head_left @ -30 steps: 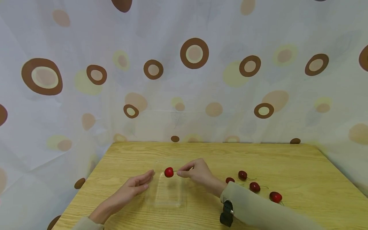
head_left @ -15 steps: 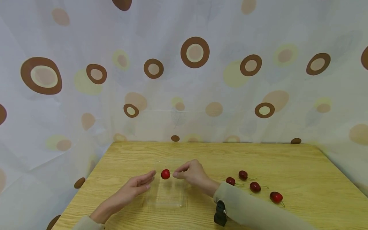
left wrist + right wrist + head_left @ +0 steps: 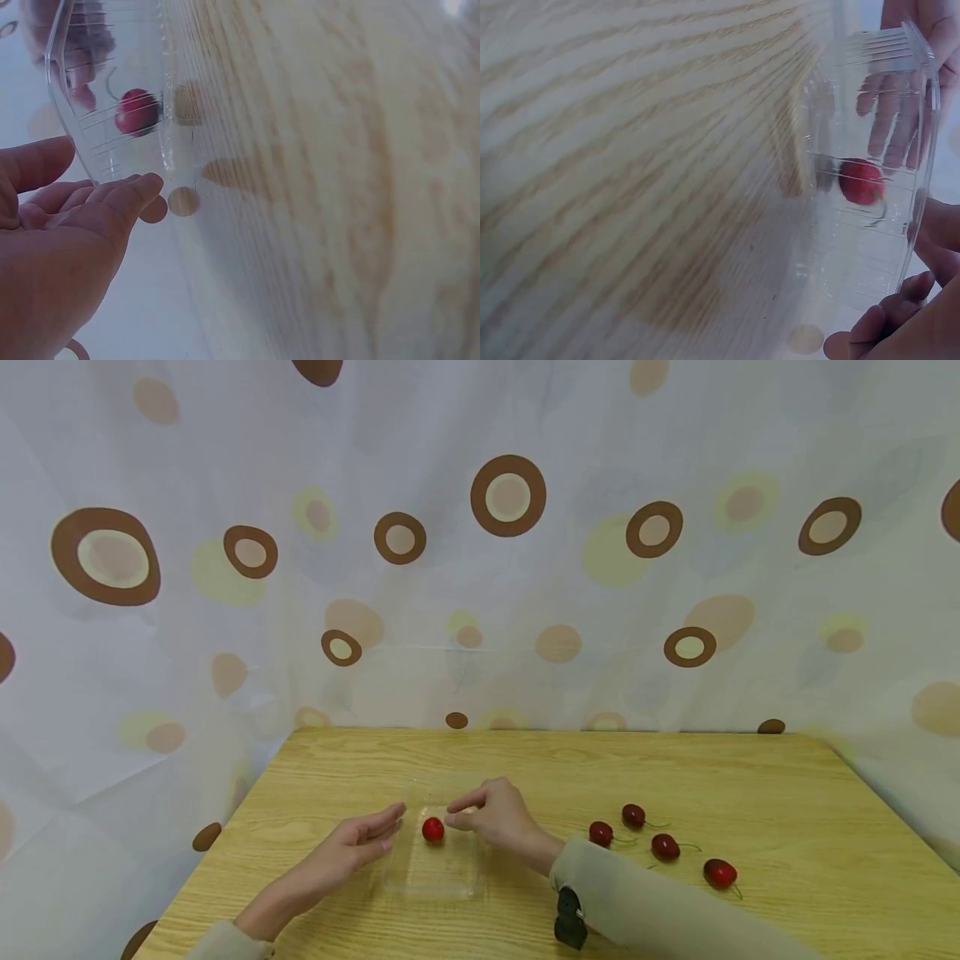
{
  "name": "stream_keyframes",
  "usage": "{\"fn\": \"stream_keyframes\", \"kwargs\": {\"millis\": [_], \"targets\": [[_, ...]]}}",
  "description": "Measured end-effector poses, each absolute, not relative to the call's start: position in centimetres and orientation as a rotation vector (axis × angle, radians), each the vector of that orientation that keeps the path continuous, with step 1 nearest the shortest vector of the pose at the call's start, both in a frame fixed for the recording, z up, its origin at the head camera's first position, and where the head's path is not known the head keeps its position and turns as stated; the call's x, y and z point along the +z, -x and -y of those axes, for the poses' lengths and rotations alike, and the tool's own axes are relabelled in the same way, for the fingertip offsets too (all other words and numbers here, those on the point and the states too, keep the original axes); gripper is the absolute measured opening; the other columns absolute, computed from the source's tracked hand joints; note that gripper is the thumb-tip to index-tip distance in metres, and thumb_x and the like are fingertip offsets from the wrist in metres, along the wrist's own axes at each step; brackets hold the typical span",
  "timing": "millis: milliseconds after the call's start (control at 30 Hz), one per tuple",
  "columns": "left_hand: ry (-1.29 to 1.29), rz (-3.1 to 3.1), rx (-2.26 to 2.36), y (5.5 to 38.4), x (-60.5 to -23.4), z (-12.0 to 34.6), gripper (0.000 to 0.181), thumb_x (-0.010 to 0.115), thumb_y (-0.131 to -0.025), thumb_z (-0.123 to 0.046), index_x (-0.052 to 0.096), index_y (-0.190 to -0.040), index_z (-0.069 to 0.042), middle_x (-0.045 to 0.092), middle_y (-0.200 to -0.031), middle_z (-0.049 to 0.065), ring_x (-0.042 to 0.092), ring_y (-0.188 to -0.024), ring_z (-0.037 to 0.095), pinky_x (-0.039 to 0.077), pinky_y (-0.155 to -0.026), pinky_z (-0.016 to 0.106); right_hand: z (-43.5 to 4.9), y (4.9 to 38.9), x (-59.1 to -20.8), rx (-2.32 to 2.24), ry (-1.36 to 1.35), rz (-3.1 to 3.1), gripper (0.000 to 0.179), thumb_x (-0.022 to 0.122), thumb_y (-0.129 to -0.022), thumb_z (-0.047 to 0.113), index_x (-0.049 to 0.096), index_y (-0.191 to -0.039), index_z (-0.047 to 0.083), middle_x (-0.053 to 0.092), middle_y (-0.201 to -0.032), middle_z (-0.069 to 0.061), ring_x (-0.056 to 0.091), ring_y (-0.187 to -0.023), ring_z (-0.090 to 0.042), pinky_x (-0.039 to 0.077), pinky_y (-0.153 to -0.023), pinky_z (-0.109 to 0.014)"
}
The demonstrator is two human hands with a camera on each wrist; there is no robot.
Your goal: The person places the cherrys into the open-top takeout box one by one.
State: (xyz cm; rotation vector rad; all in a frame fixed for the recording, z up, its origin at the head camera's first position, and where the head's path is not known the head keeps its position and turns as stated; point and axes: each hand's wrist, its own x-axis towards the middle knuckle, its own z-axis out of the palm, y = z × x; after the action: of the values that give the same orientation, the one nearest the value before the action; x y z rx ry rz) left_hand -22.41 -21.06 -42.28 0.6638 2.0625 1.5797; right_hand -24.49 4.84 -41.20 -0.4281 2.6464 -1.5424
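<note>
Clock directions as read in the head view.

Cherry (image 3: 432, 830): one, red, inside the clear box (image 3: 438, 892), a little toward 12 o'clock of its middle. Its stem (image 3: 883, 208) shows free of the fingers in both wrist views. Cannot tell whether the cherry touches the box floor.

Right hand (image 3: 504, 818): at 2 o'clock of the cherry, just beside it, reaching over the box. Thumb and index finger parted by a narrow gap; the cherry lies outside that gap.

Left hand (image 3: 354, 845): at 9 o'clock of the box, wide, fingers nearly straight and pointing toward 2 o'clock, thumb apart below them. Fingertips at the box edge; contact cannot be told.

Four more cherries lie on the table (image 3: 555, 760), well apart from the box at its 3 o'clock. Taking the middle cherry (image 3: 665, 847) as centre: one cherry (image 3: 633, 816) at 10 o'clock, another cherry (image 3: 601, 833) at 9, close to the right sleeve (image 3: 645, 893), and the last cherry (image 3: 720, 874) at 4. Stems show on all four.

Black strap (image 3: 570, 920) at the right cuff, 5 o'clock of the right hand. Curtain (image 3: 585, 693) with ringed spots behind the table, at 12.
</note>
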Motion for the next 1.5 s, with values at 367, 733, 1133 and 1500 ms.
{"fn": "stream_keyframes", "kwargs": {"millis": [367,733,1133,1500], "targets": [[-0.685,-2.073,1.576,22.4,-42.1,21.0,0.057,0.041,-0.103,-0.011,0.012,-0.150,0.003,0.011,-0.155,0.020,0.015,-0.140,0.035,0.031,-0.107,0.032,-7.5,23.3,-38.6,-1.549,0.538,-2.697,0.013,0.075,-0.083,0.025,0.078,-0.095,0.019,0.052,-0.069,-0.004,0.036,-0.061,-0.016,0.031,-0.052,-0.028],[-0.677,-2.084,1.573,22.5,-42.2,21.1,0.061,0.043,-0.103,-0.018,0.011,-0.151,0.002,0.011,-0.155,0.019,0.015,-0.141,0.034,0.027,-0.109,0.039,-15.1,21.7,-37.3,-1.453,0.669,-2.868,0.015,0.075,-0.082,0.030,0.076,-0.095,0.023,0.054,-0.069,0.003,0.041,-0.061,-0.016,0.035,-0.054,-0.028],[-0.677,-2.084,1.576,22.6,-42.2,21.1,0.060,0.043,-0.103,-0.017,0.011,-0.151,0.002,0.010,-0.156,0.018,0.016,-0.141,0.034,0.028,-0.109,0.038,-22.9,18.6,-37.8,-1.500,0.512,-2.895,0.020,0.075,-0.081,0.033,0.076,-0.098,0.022,0.056,-0.073,0.000,0.043,-0.061,-0.016,0.037,-0.051,-0.027],[-0.689,-2.053,1.574,22.5,-42.4,21.1,0.059,0.040,-0.104,-0.014,0.009,-0.152,0.000,0.008,-0.156,0.016,0.015,-0.141,0.033,0.028,-0.109,0.036,-29.3,16.0,-39.5,-1.338,0.265,-3.023,0.027,0.073,-0.083,0.033,0.074,-0.106,0.018,0.056,-0.076,0.000,0.042,-0.065,-0.014,0.035,-0.051,-0.027]]}}
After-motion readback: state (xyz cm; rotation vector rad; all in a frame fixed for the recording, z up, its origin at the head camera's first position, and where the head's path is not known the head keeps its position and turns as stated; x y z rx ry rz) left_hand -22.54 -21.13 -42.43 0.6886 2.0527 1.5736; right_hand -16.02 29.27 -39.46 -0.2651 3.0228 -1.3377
